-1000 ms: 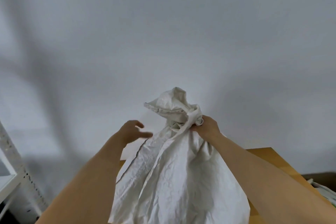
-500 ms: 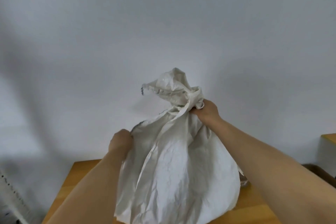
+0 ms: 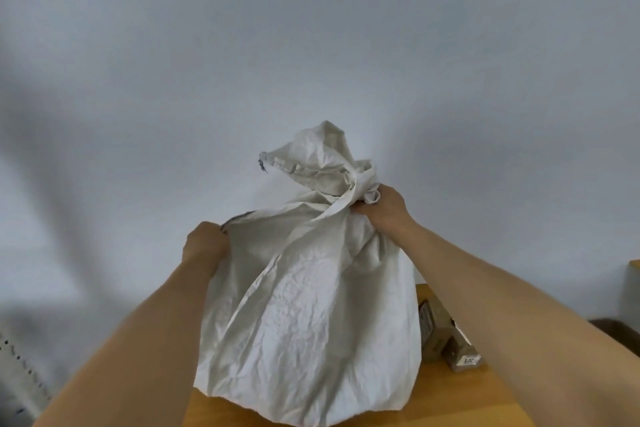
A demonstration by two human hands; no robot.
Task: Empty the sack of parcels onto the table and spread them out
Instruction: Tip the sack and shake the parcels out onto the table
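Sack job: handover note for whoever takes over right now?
Left hand: closed on the left edge of the white sack.
Right hand: gripping the bunched, twisted top of the sack.
The sack stands upright on the wooden table, looking full.
Two brown parcels lie on the table just right of the sack, partly hidden by the right forearm.
Done: sack is on the table with both hands on it.
Left: tip out what is inside, then spread the parcels out across the table. How many remain inside cannot be seen.
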